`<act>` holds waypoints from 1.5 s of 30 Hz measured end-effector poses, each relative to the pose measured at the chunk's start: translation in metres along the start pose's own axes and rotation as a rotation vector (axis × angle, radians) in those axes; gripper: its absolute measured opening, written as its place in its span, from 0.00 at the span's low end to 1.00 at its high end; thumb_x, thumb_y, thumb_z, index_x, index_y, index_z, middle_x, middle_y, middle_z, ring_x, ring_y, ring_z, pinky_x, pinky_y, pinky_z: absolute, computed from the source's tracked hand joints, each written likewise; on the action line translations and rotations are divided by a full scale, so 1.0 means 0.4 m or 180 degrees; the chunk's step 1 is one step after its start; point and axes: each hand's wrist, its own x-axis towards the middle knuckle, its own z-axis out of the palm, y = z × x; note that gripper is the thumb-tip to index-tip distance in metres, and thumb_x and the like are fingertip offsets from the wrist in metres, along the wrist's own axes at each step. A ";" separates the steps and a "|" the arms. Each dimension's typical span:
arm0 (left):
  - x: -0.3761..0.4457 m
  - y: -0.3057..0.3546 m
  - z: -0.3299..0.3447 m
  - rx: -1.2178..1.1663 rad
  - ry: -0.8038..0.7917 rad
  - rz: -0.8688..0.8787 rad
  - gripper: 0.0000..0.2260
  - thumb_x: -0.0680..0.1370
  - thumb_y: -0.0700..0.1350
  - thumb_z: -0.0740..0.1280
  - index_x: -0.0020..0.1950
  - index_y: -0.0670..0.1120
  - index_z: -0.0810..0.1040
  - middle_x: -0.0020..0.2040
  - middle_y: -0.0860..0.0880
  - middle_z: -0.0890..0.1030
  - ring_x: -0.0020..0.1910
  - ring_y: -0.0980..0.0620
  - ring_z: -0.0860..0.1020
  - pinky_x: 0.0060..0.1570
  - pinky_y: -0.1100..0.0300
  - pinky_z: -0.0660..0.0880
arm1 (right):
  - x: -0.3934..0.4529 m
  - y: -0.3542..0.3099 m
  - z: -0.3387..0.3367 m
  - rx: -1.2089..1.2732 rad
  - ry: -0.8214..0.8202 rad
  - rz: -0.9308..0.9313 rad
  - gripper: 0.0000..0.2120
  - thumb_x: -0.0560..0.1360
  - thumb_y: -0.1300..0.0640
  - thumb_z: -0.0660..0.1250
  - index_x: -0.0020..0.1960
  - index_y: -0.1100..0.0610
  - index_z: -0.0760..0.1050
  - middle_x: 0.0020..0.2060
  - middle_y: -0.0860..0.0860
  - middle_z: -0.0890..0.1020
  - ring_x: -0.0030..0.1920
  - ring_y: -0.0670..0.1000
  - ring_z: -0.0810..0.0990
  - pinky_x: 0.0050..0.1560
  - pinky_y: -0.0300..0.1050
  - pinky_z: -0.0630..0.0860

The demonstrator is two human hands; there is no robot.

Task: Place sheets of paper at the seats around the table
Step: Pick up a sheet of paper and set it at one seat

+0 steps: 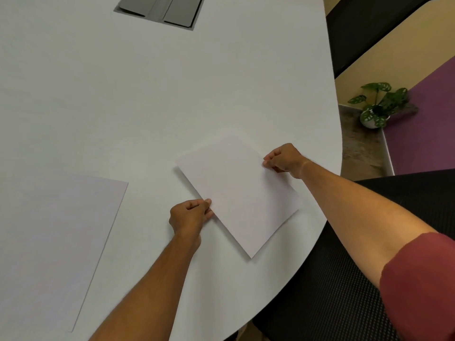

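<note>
A white sheet of paper lies turned at an angle near the rounded right end of the white table. My left hand pinches its near-left edge. My right hand pinches its far-right edge. The sheet rests low over the tabletop, close to the table's curved edge. A second white sheet lies flat on the table at the lower left, apart from both hands.
A black mesh chair stands at the table's rounded edge on the lower right; another dark chair is at the upper right. A grey cable hatch is set in the table's far middle. A potted plant sits on the floor.
</note>
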 end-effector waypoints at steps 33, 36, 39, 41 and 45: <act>-0.002 0.023 0.007 0.1491 0.0540 0.0636 0.11 0.72 0.48 0.76 0.38 0.41 0.83 0.35 0.46 0.84 0.36 0.49 0.83 0.50 0.51 0.81 | -0.007 0.017 0.047 -0.0564 0.0755 -0.0364 0.06 0.72 0.58 0.71 0.45 0.61 0.83 0.44 0.53 0.84 0.49 0.53 0.82 0.50 0.45 0.79; -0.020 0.049 -0.009 0.1871 0.0424 0.1203 0.10 0.74 0.50 0.74 0.43 0.42 0.83 0.38 0.49 0.83 0.40 0.50 0.81 0.53 0.51 0.79 | -0.050 0.015 0.062 -0.0917 0.0943 -0.0527 0.15 0.75 0.53 0.67 0.59 0.58 0.79 0.58 0.55 0.81 0.61 0.56 0.77 0.61 0.48 0.73; -0.033 0.075 -0.021 0.2241 0.0108 0.1871 0.15 0.75 0.52 0.71 0.56 0.43 0.81 0.50 0.47 0.83 0.51 0.47 0.81 0.56 0.51 0.78 | -0.100 0.014 0.088 -0.1180 0.0984 -0.0803 0.24 0.77 0.49 0.64 0.70 0.58 0.71 0.67 0.56 0.74 0.70 0.57 0.69 0.68 0.51 0.67; -0.036 0.095 -0.026 0.2603 -0.0154 0.2275 0.23 0.76 0.54 0.69 0.66 0.42 0.76 0.62 0.45 0.79 0.62 0.45 0.76 0.63 0.49 0.73 | -0.131 0.011 0.107 -0.1391 0.1056 -0.0993 0.28 0.78 0.47 0.64 0.73 0.58 0.66 0.70 0.56 0.71 0.72 0.57 0.66 0.70 0.52 0.64; -0.036 0.136 -0.040 0.3399 -0.0429 0.2916 0.34 0.79 0.60 0.62 0.79 0.43 0.58 0.78 0.43 0.63 0.76 0.44 0.61 0.73 0.49 0.58 | -0.197 -0.006 0.136 -0.1764 0.1321 -0.1216 0.35 0.77 0.43 0.63 0.78 0.57 0.59 0.76 0.57 0.63 0.75 0.58 0.60 0.72 0.57 0.60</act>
